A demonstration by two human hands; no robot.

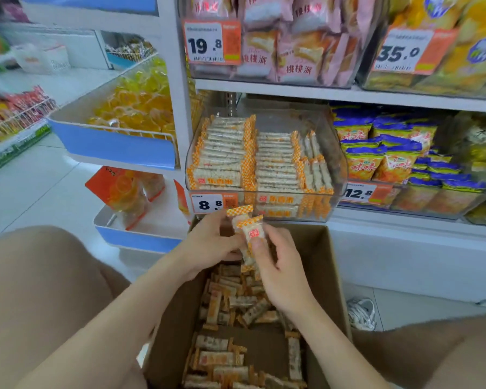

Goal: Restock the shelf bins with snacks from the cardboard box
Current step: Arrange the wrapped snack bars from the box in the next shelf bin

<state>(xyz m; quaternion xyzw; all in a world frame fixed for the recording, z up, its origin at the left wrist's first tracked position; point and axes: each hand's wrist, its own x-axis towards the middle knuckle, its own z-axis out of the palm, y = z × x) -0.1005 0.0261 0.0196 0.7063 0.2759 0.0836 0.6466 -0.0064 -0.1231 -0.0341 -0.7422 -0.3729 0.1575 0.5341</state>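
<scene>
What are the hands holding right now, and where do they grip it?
A small bunch of clear-wrapped snack bars with orange-checked ends: left hand grips their lower half, right hand pinches the front bar mid-length, thumb on top.

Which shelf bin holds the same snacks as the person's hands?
The clear bin tagged 8.8, above the cardboard box: orange-checked white bars, not pink bags or blue bags.
</scene>
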